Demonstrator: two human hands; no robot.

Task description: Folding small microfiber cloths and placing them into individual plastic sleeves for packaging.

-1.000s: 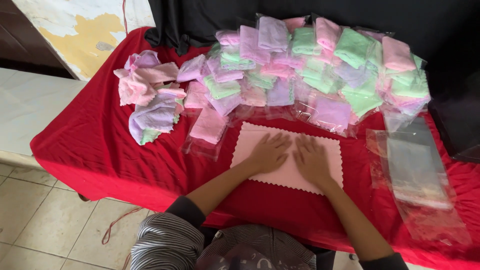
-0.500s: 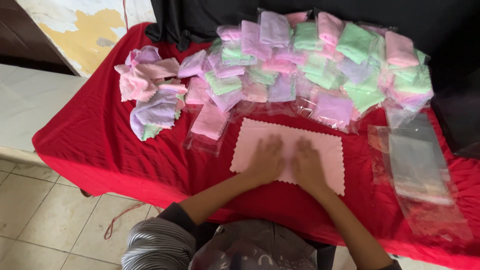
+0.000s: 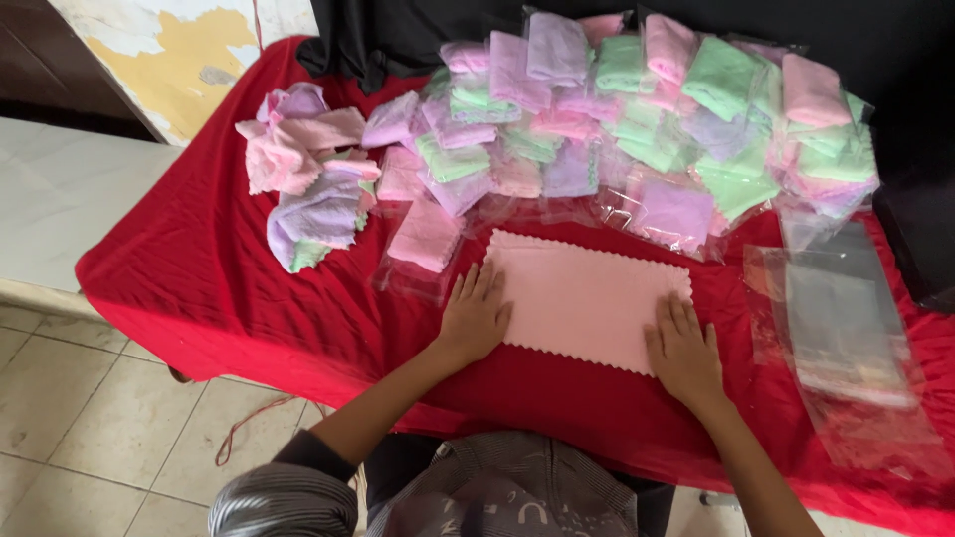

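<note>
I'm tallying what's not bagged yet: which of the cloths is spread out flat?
The pink cloth with scalloped edges, lying open on the red tablecloth under the left hand and right hand. The others are folded, bagged or bunched up.

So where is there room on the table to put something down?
Bare red cloth lies left of the left hand, below the loose cloths. The back is crowded with bagged cloths; clear bags fill the right.

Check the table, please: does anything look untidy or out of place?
Mostly no: the pink cloth lies flat under both hands. Only the loose cloths at the far left sit crumpled in a heap, unlike the bagged cloths.
</note>
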